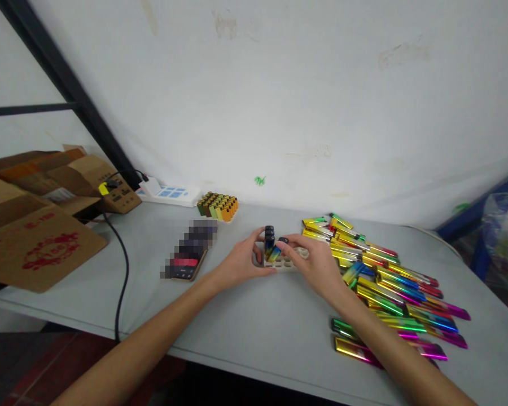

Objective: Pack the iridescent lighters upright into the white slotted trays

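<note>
At the middle of the table, a pale tray with holes (288,263) has a short row of black-topped lighters (270,238) standing at its left end. My left hand (243,259) is curved around that left end, thumb along the front edge and fingers apart; it touches the tray. My right hand (315,260) pinches a blue and yellow lighter (276,252) by its dark top. This lighter leans to the right beside the upright ones, over the tray's left part.
Many shiny multicoloured lighters (385,290) lie piled on the right of the table (254,338). At the back stands a full block of green and orange lighters (218,206). A phone (190,254), power strip (173,194), black cable (125,270) and cardboard boxes (46,237) are at left.
</note>
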`<action>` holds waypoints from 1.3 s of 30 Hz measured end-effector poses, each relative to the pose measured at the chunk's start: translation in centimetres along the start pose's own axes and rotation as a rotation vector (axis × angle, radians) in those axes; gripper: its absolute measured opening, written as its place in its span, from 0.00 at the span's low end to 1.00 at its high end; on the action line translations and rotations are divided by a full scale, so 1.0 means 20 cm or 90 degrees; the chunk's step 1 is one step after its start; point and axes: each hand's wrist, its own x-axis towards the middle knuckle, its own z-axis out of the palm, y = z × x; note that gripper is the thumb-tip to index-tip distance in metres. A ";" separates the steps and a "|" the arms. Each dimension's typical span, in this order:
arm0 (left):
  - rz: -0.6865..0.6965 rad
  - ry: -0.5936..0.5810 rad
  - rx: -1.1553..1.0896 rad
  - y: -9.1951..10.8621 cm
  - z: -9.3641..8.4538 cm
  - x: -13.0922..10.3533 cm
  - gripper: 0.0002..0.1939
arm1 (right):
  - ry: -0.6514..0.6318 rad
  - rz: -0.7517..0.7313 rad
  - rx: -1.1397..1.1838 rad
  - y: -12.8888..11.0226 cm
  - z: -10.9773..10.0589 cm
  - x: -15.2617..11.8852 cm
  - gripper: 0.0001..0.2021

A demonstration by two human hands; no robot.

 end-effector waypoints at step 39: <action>0.007 -0.003 0.032 -0.01 -0.01 0.02 0.52 | -0.314 0.006 -0.441 0.32 -0.69 -0.21 0.06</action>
